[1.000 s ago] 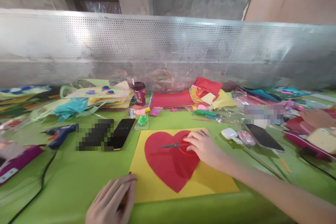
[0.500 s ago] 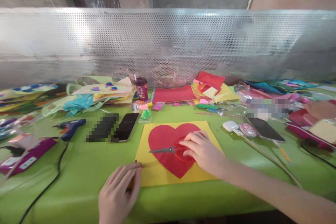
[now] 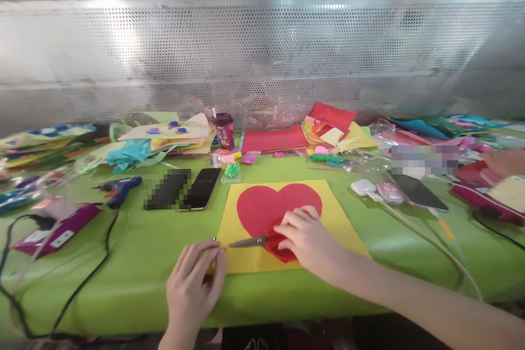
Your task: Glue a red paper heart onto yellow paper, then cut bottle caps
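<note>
Hands: the right hand [image 3: 305, 235] is closing loosely around the red handles of a pair of scissors [image 3: 254, 241], fingers bent. The blades are lying together and pointing left, tip just beside the left hand [image 3: 194, 279]. That left hand is curving with its fingers partly bent, fingertips touching the left edge of a yellow sheet [image 3: 342, 235] near its near-left corner; whether they are pinching the sheet cannot be told. The sheet is lying flat near the middle of the near edge of the green bench [image 3: 135, 284], bearing a red heart [image 3: 262, 205]. The right hand and the scissors handles are partly covering the heart's lower half.

Left of the sheet, a dark phone [image 3: 203, 188] is lying beside a pixelated dark object [image 3: 168, 190]. Farther left, a blue glue gun [image 3: 118, 190] is resting with its cable trailing toward the near edge, and a purple power strip [image 3: 61, 232] is sitting near the left side. Beyond the sheet's far-left corner, a small clear box [image 3: 231, 172] is holding something green. A purple cup [image 3: 224, 131] is standing upright toward the far edge, red sheets [image 3: 274, 138] lying to its right. Right of the yellow sheet, a white case [image 3: 363, 187], a pink case [image 3: 390, 192] and a second phone [image 3: 418, 191] are lying close together. At the far right, another person's hand [image 3: 506, 163] is showing, blurred.
</note>
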### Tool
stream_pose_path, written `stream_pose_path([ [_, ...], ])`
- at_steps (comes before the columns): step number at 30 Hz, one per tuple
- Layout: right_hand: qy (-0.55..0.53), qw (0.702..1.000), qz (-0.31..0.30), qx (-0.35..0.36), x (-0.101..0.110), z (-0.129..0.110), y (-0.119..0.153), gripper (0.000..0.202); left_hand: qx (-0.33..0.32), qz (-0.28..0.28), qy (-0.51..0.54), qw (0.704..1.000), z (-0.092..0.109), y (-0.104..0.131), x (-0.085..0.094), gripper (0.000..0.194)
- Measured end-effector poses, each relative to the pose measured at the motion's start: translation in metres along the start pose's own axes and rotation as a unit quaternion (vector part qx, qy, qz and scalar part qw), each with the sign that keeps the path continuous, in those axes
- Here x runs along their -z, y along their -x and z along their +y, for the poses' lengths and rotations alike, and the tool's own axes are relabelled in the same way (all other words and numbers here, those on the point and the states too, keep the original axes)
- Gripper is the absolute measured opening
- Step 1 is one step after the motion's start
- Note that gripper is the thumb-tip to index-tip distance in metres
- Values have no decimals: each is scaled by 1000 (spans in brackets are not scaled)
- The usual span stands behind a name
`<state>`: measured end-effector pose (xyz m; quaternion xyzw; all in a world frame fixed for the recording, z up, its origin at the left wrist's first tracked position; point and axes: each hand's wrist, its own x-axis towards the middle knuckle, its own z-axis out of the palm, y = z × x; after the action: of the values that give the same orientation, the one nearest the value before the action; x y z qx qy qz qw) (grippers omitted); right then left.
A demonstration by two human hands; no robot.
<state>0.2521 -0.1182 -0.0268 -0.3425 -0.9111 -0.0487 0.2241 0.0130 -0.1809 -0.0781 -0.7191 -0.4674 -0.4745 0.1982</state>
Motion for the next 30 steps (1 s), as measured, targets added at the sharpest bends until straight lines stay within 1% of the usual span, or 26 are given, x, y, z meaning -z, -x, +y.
stream_pose_path([
  [2, 0, 1000, 5, 5, -5, -2, 2, 12, 4, 6, 1, 1000, -1, 1, 0, 15],
  [4, 0, 1000, 15, 3, -6, -2, 2, 13, 7, -1, -2, 1000, -2, 0, 0, 16],
  [6, -1, 1000, 27, -4, 0, -3, 2, 14, 9, -9, -11, 1000, -1, -1, 0, 15],
  [10, -9, 998, 43, -33, 16, -6, -1, 21, 18, 5, -35, 999, 2, -4, 0, 13],
  [12, -12, 998, 46, -50, 19, -7, -3, 22, 25, 4, -38, 999, 2, -4, 0, 12],
  [14, -13, 997, 46, -65, 17, -6, -3, 23, 29, -4, -38, 999, 1, -3, 0, 11],
  [16, -19, 997, 36, -70, 10, -3, -2, 23, 28, -11, -40, 999, 0, -2, 0, 10],
  [19, -41, 998, -4, -52, -1, 3, -2, 18, 23, -22, -42, 999, -2, -1, 0, 12],
  [22, -61, 997, -34, -38, -4, 9, -5, 17, 23, -33, -44, 998, -2, -1, 0, 12],
  [24, -67, 996, -39, -33, 1, 14, -10, 16, 23, -38, -46, 998, 0, -1, 0, 12],
  [26, -69, 997, -36, -26, 12, 20, -18, 14, 22, -43, -47, 998, 1, -2, 1, 12],
  [28, -65, 997, -23, -24, 24, 27, -29, 15, 24, -48, -46, 998, 2, -3, 1, 12],
  [30, -59, 998, 2, -32, 32, 35, -44, 19, 27, -54, -44, 997, 2, -3, 1, 13],
])
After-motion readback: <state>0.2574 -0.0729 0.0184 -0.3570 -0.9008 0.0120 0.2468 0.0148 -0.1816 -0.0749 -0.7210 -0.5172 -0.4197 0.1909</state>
